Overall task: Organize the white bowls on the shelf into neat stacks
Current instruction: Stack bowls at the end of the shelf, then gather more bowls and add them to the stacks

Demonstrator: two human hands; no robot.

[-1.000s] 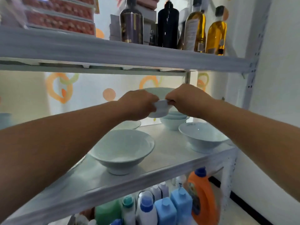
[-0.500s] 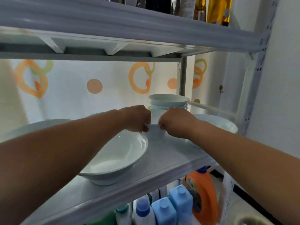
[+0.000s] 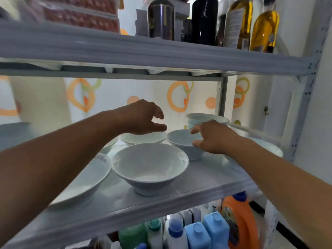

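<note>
A small white bowl [image 3: 181, 141] stands upright on the middle shelf [image 3: 161, 198]. My right hand [image 3: 213, 139] is beside its right rim with fingers spread, touching or nearly touching it. My left hand [image 3: 143, 117] hovers open above and left of that bowl, holding nothing. Behind stands a stack of small bowls [image 3: 206, 119]. A large white bowl [image 3: 150, 164] sits in front, a wide bowl [image 3: 89, 177] lies under my left forearm, another bowl [image 3: 143, 139] is under my left hand, and one more large bowl [image 3: 267, 148] is behind my right forearm.
The upper shelf [image 3: 161, 51] hangs low over the bowls and carries oil bottles [image 3: 264, 26] and dark bottles [image 3: 204, 18]. A metal post [image 3: 221, 97] stands at the back right. Below are detergent bottles [image 3: 237, 218] and blue bottles [image 3: 197, 234].
Both hands pinched the small bowl and brought it down onto the shelf. Now they have let go of it and opened, the left hand lifting up and to the left.
</note>
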